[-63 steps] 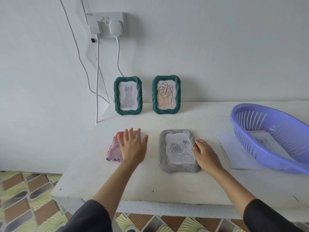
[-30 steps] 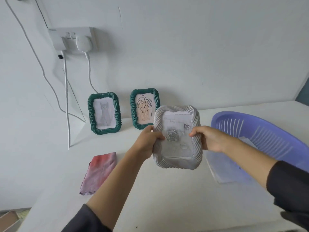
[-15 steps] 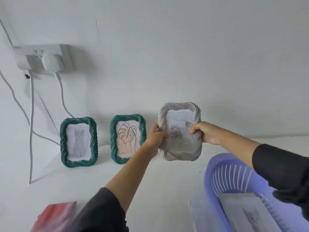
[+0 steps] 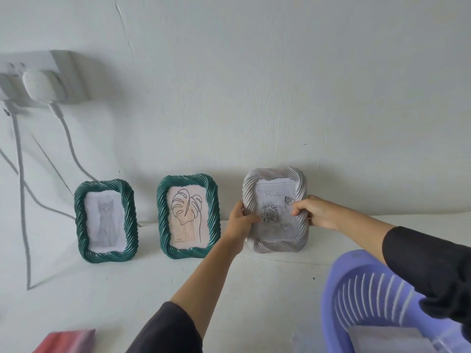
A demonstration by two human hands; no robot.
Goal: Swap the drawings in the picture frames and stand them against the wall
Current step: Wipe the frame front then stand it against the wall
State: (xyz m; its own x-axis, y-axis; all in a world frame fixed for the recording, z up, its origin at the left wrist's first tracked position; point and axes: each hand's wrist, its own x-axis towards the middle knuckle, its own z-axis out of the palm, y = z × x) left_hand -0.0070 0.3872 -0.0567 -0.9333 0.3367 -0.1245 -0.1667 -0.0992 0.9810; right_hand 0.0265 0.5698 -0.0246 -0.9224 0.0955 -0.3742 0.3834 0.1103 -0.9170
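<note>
Now the grey frame (image 4: 276, 233) is upright near the wall (image 4: 254, 98), just right of the green leaf frame (image 4: 188, 217), its base at the table (image 4: 127, 289); whether it touches is unclear. The left hand (image 4: 240, 220) and right hand (image 4: 314, 212) each pinch 1 side, thumbs in front. Probably best: seat the base first, lean the top back, then release 1 hand at a time.

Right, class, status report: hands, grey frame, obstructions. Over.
Left grip, right grip hold grey frame by sides. Frame upright by wall, right of leaf frame. Basket nearby, not blocking.
</note>
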